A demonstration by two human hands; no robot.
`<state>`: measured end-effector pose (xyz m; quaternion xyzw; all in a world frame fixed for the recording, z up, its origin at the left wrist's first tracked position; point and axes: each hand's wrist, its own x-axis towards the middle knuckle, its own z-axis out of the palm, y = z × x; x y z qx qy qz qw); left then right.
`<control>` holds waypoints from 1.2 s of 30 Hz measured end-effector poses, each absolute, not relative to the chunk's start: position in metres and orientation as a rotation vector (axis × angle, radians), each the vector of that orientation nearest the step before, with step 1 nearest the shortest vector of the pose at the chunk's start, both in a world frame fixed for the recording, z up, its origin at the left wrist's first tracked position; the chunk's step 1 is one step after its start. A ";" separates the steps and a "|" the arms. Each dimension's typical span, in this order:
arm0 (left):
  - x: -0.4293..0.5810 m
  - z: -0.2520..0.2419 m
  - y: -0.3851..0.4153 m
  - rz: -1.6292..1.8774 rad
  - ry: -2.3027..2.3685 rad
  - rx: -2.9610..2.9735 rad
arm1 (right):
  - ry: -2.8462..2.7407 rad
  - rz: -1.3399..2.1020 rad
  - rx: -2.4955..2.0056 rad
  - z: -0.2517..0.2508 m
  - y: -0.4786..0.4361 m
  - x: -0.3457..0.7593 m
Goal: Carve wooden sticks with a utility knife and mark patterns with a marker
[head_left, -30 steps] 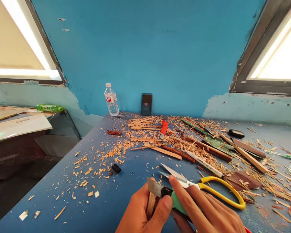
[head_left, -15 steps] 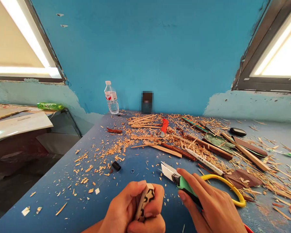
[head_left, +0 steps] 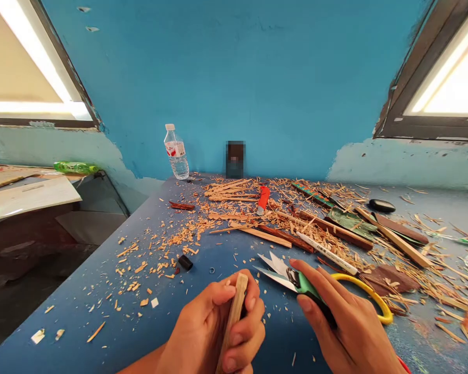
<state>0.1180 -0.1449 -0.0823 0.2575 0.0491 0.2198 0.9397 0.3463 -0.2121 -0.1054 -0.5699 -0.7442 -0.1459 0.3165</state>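
Low in the middle, my left hand [head_left: 226, 322] is closed around a small wooden piece [head_left: 236, 306], its plain long side facing up. My fingers cover much of that piece. To the right, my right hand [head_left: 347, 317] grips a green-and-black utility knife [head_left: 308, 285], its wide blade out and pointing forward left, apart from the wood. Under this hand lies a pair of scissors with a yellow handle loop [head_left: 382, 306]; their silver blades [head_left: 275, 278] show just below the knife blade. Beyond the knife, a white marker [head_left: 327, 253] rests among shavings.
Wood shavings and sticks cover much of the blue table [head_left: 132, 322]. Farther back are a red cutter [head_left: 263, 200], a water bottle [head_left: 177, 156] and a black oval object [head_left: 382, 205]. A black cap [head_left: 185, 262] lies left of centre. The table's left edge drops away.
My left hand has turned the wooden piece, so its black-marked face no longer shows. My right hand and the knife have shifted slightly right, uncovering more of the scissor blades.
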 end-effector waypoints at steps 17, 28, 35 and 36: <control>0.118 -0.059 -0.141 0.340 0.063 0.496 | -1.982 -0.275 -1.517 -0.110 -0.209 0.352; 0.115 -0.057 -0.146 0.344 0.029 0.514 | -1.966 -0.310 -1.498 -0.106 -0.209 0.352; 0.119 -0.072 -0.148 0.383 0.292 0.692 | -1.970 -0.484 -1.371 -0.090 -0.219 0.344; 0.119 -0.073 -0.148 0.373 0.294 0.746 | -1.985 -0.485 -1.346 -0.088 -0.221 0.341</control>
